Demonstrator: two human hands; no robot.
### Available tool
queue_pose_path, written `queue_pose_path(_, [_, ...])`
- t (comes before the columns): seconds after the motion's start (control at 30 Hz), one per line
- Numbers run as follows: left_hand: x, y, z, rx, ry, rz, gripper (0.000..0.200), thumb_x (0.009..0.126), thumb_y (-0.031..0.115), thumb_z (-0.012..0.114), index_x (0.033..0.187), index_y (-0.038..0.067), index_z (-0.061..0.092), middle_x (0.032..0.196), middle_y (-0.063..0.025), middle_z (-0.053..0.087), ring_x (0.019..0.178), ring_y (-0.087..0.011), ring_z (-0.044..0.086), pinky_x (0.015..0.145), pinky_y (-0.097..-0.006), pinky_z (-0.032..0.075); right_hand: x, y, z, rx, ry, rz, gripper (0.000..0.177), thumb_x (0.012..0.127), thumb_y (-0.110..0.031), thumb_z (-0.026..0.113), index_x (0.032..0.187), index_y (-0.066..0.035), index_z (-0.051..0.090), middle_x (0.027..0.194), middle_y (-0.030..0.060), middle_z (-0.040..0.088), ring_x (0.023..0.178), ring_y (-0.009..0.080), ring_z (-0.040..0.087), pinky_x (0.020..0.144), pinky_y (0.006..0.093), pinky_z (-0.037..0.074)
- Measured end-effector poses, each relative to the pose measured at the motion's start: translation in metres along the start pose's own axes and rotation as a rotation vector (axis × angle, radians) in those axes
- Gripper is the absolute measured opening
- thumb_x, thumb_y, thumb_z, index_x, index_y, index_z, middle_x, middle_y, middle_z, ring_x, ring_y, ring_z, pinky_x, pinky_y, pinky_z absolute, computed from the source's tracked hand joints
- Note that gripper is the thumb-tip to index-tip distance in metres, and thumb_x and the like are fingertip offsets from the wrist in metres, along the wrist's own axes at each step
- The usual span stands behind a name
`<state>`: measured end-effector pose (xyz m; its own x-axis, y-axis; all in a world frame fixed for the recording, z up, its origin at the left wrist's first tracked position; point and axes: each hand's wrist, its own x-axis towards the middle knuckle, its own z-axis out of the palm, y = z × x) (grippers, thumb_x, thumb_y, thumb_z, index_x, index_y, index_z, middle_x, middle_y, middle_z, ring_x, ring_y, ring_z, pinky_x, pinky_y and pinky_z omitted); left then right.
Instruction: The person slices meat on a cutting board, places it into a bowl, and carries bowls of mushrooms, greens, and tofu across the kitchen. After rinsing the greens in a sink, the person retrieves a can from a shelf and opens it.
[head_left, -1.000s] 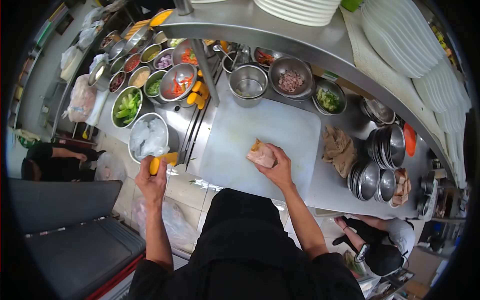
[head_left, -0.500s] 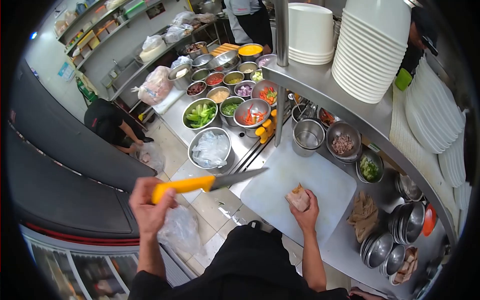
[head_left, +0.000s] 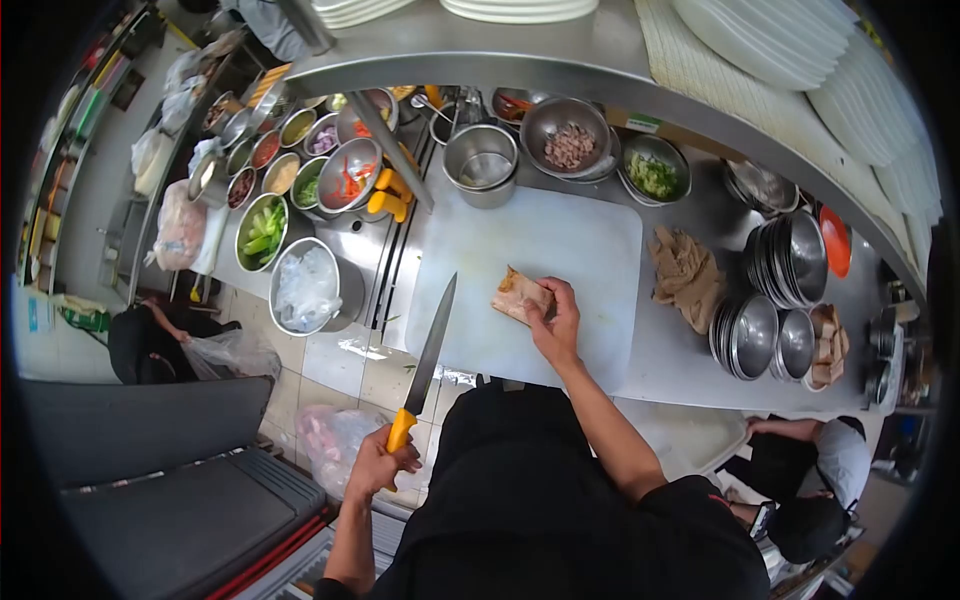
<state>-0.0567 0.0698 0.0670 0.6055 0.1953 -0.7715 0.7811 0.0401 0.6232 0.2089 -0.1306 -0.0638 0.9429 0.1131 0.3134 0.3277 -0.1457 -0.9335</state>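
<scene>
Steel counter [head_left: 660, 370] runs across in front of me, with a steel shelf [head_left: 560, 55] above it carrying stacks of white plates.

White cutting board [head_left: 540, 240] lies flat on the counter, straight ahead.

Behind the board: an empty steel pot [head_left: 482, 160], a bowl of diced meat [head_left: 568, 145] and a bowl of chopped greens [head_left: 655, 172]. Off to my left stands a plastic-lined bowl [head_left: 305, 285], with smaller bowls of cut vegetables beyond it. To the right, nested steel bowls [head_left: 775, 330] stand on edge, and a tan heap [head_left: 685, 275] sits just beside the board (cloth or food, I cannot tell).

Knife [head_left: 430, 340]: long blade, yellow handle, tip over the board's left edge, handle hanging out past the counter over the floor.

Left hand [head_left: 380, 465]: fingers wrapped fully around the yellow handle, a closed fist, held low and well apart from the board.

Right hand [head_left: 555, 325]: palm down on the board, fingers curled over the near end of the meat piece [head_left: 515, 295], pressing it flat.

Meat piece: pale, browned on one end, lying near the board's middle, partly under my fingers.
</scene>
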Motion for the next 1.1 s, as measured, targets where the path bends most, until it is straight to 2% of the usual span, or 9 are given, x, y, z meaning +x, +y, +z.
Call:
queue_pose_path(0.07, [-0.01,0.017,0.017,0.112,0.145,0.144,0.017,0.091,0.015,0.061,0.102,0.004,0.055,0.067,-0.0008,0.055,0.048,-0.0076,0.049,0.042,-0.0244,0.037,-0.002,0.002,0.0,-0.028,-0.05,0.005,0.031,0.082,-0.004,0.061,0.112,-0.002,0.052,0.11,0.015,0.052,0.101,0.0295,0.052,0.087,0.0371,0.044])
queue_pose_path(0.1, [-0.01,0.019,0.028,0.201,0.208,0.325,0.022,0.091,0.02,0.064,0.095,0.001,0.054,0.067,-0.0074,0.058,0.056,-0.0151,0.054,0.052,-0.0324,0.043,-0.002,-0.002,0.001,-0.031,-0.05,0.021,0.031,0.082,-0.004,0.061,0.112,-0.002,0.052,0.11,0.015,0.052,0.101,0.0295,0.052,0.087,0.0371,0.044])
queue_pose_path(0.17, [-0.018,0.05,0.047,0.35,0.226,0.31,0.036,0.096,0.034,0.056,0.093,-0.002,0.053,0.064,-0.0146,0.056,0.057,-0.026,0.057,0.054,-0.0388,0.043,-0.001,-0.01,0.004,-0.081,0.0,0.001,0.028,0.085,-0.004,0.058,0.111,-0.002,0.05,0.107,0.0128,0.052,0.101,0.0255,0.051,0.088,0.0344,0.043])
queue_pose_path(0.23, [-0.016,0.069,0.067,0.38,0.205,0.196,0.046,0.098,0.042,0.047,0.093,-0.003,0.052,0.063,-0.0238,0.054,0.06,-0.0406,0.058,0.055,-0.044,0.043,-0.001,-0.009,0.006,-0.084,0.003,-0.009,0.027,0.085,-0.005,0.057,0.111,-0.002,0.05,0.107,0.0134,0.052,0.1,0.0263,0.051,0.088,0.0351,0.043])
queue_pose_path(0.27, [-0.015,0.077,0.075,0.432,0.203,0.202,0.043,0.099,0.04,0.045,0.092,-0.003,0.05,0.062,-0.0288,0.054,0.066,-0.0506,0.056,0.056,-0.049,0.042,-0.001,-0.008,0.007,-0.09,0.019,-0.021,0.026,0.086,-0.005,0.056,0.11,-0.001,0.049,0.106,0.014,0.051,0.1,0.0272,0.05,0.087,0.0357,0.043])
queue_pose_path(0.5, [-0.019,0.096,0.082,0.577,0.225,0.123,0.038,0.1,0.036,0.044,0.09,-0.001,0.046,0.06,-0.0292,0.054,0.064,-0.0523,0.055,0.052,-0.0546,0.039,-0.002,-0.003,0.008,-0.139,0.006,-0.05,0.026,0.085,-0.005,0.056,0.109,-0.001,0.049,0.106,0.0152,0.051,0.098,0.0294,0.05,0.086,0.037,0.043])
queue_pose_path(0.57, [-0.02,0.099,0.083,0.6,0.223,0.133,0.036,0.099,0.033,0.046,0.089,-0.001,0.047,0.059,-0.0284,0.054,0.063,-0.0516,0.055,0.051,-0.0547,0.038,-0.002,-0.002,0.006,-0.096,-0.018,-0.025,0.032,0.079,0.0,0.057,0.11,0.0,0.049,0.111,0.0179,0.05,0.103,0.0342,0.047,0.087,0.0408,0.043])
queue_pose_path(0.67, [-0.022,0.103,0.085,0.626,0.225,0.131,0.034,0.099,0.031,0.048,0.089,-0.001,0.047,0.058,-0.0277,0.054,0.061,-0.0511,0.054,0.051,-0.0547,0.038,0.0,-0.004,0.006,-0.131,0.012,-0.076,0.028,0.082,-0.003,0.055,0.109,0.0,0.049,0.107,0.0156,0.052,0.099,0.0316,0.05,0.086,0.0386,0.043])
queue_pose_path(1.1, [-0.038,0.121,0.085,0.76,0.235,0.13,0.031,0.098,0.026,0.05,0.085,-0.001,0.045,0.058,-0.029,0.052,0.061,-0.0518,0.053,0.051,-0.0552,0.038,0.002,-0.006,0.006,-0.118,0.016,-0.032,0.027,0.079,-0.004,0.057,0.105,-0.001,0.053,0.104,0.0161,0.055,0.095,0.0321,0.053,0.082,0.0389,0.046])
